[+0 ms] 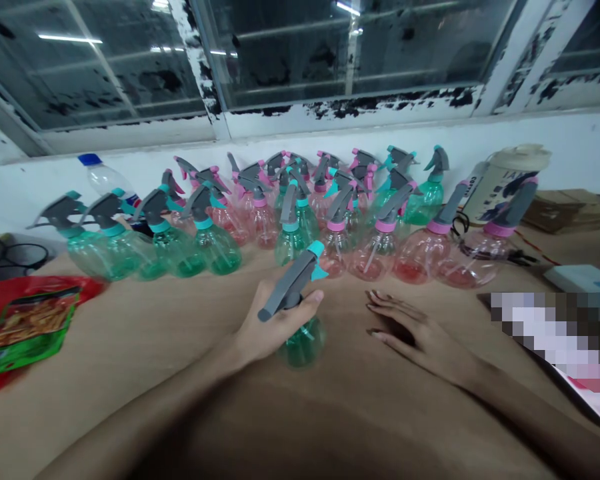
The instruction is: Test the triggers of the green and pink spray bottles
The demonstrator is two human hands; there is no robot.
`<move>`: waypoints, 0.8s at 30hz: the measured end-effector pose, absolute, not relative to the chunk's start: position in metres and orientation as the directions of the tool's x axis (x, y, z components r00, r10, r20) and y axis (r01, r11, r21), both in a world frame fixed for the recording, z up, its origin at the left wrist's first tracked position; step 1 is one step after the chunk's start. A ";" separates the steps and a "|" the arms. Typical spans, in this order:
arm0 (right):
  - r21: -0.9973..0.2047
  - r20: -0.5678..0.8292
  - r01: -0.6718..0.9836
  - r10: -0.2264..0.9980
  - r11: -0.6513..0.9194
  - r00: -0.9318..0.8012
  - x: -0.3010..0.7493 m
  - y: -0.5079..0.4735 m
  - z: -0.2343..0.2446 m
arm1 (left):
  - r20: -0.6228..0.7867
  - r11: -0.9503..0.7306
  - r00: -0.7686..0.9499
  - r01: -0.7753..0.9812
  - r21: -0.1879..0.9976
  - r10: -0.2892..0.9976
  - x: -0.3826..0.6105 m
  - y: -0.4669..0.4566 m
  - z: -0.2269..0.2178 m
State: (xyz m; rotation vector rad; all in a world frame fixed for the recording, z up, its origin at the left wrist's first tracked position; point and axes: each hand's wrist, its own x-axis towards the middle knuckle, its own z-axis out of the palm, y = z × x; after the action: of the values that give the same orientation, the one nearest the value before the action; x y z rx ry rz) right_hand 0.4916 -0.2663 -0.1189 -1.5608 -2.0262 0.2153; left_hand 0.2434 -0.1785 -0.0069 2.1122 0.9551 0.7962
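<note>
My left hand (273, 323) is wrapped round the neck of a green spray bottle (305, 340) with a grey trigger head and teal nozzle, standing upright on the brown table (155, 347). My right hand (410, 330) lies flat on the table just right of that bottle, fingers stretched out and holding nothing. Behind both hands stand several green spray bottles (200, 243) and several pink spray bottles (375, 250), crowded in rows along the wall.
A red and green snack packet (25, 327) lies at the left edge. A clear water bottle with a blue cap (103, 177) stands at the back left, a white jar (505, 180) at the back right. A blurred flat object (555, 333) lies right.
</note>
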 end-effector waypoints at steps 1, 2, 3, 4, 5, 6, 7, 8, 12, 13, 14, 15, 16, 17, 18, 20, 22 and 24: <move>-0.454 0.331 0.838 0.930 0.303 -0.157 0.492 -0.266 -0.119 | 0.249 -0.501 0.540 0.390 0.773 0.804 0.244 -0.178 -0.008; -0.454 0.328 0.839 0.932 0.301 -0.156 0.492 -0.267 -0.118 | 0.252 -0.502 0.534 0.396 0.769 0.807 0.244 -0.178 -0.009; -0.453 0.326 0.839 0.932 0.301 -0.158 0.491 -0.267 -0.118 | 0.259 -0.507 0.528 0.403 0.762 0.809 0.243 -0.178 -0.011; -0.451 0.325 0.840 0.932 0.301 -0.159 0.491 -0.267 -0.118 | 0.267 -0.513 0.524 0.407 0.756 0.809 0.243 -0.178 -0.011; -0.450 0.323 0.842 0.933 0.299 -0.159 0.491 -0.267 -0.118 | 0.276 -0.518 0.518 0.407 0.752 0.809 0.243 -0.178 -0.012; -0.449 0.321 0.843 0.934 0.297 -0.158 0.491 -0.267 -0.118 | 0.283 -0.520 0.512 0.408 0.750 0.811 0.243 -0.179 -0.012; -0.449 0.320 0.843 0.934 0.296 -0.158 0.491 -0.267 -0.118 | 0.285 -0.518 0.506 0.411 0.750 0.814 0.243 -0.179 -0.012; -0.450 0.318 0.843 0.935 0.295 -0.158 0.491 -0.267 -0.118 | 0.282 -0.515 0.503 0.415 0.750 0.817 0.244 -0.179 -0.012; -0.451 0.309 0.844 0.938 0.291 -0.158 0.491 -0.267 -0.117 | 0.271 -0.492 0.488 0.408 0.769 0.829 0.246 -0.183 -0.009; -0.451 0.307 0.844 0.939 0.289 -0.157 0.491 -0.267 -0.117 | 0.269 -0.483 0.486 0.397 0.780 0.832 0.247 -0.183 -0.008; -0.452 0.305 0.844 0.939 0.289 -0.158 0.491 -0.267 -0.117 | 0.264 -0.476 0.486 0.385 0.791 0.833 0.247 -0.184 -0.007; -0.454 0.306 0.843 0.939 0.290 -0.159 0.491 -0.267 -0.116 | 0.262 -0.471 0.489 0.375 0.798 0.832 0.247 -0.184 -0.007; -0.457 0.309 0.840 0.938 0.293 -0.159 0.490 -0.267 -0.116 | 0.259 -0.470 0.491 0.373 0.800 0.831 0.247 -0.184 -0.006; -0.460 0.314 0.837 0.936 0.296 -0.159 0.490 -0.267 -0.116 | 0.255 -0.470 0.494 0.378 0.798 0.831 0.247 -0.184 -0.006; -0.461 0.317 0.836 0.935 0.298 -0.158 0.490 -0.267 -0.115 | 0.253 -0.472 0.496 0.387 0.792 0.831 0.247 -0.184 -0.006; -0.460 0.322 0.837 0.934 0.296 -0.153 0.490 -0.267 -0.115 | 0.251 -0.480 0.496 0.413 0.774 0.831 0.247 -0.183 -0.007; -0.453 0.318 0.842 0.935 0.294 -0.156 0.490 -0.267 -0.116 | 0.251 -0.487 0.499 0.427 0.761 0.829 0.247 -0.182 -0.008; -0.452 0.317 0.841 0.935 0.297 -0.159 0.491 -0.266 -0.117 | 0.254 -0.487 0.500 0.415 0.768 0.828 0.247 -0.182 -0.007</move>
State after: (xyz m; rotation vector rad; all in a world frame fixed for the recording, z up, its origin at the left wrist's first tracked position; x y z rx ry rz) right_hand 0.4907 -0.2664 -0.1171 -1.5774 -2.0334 0.2281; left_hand 0.2466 -0.1819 -0.0074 2.1025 1.0149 0.8279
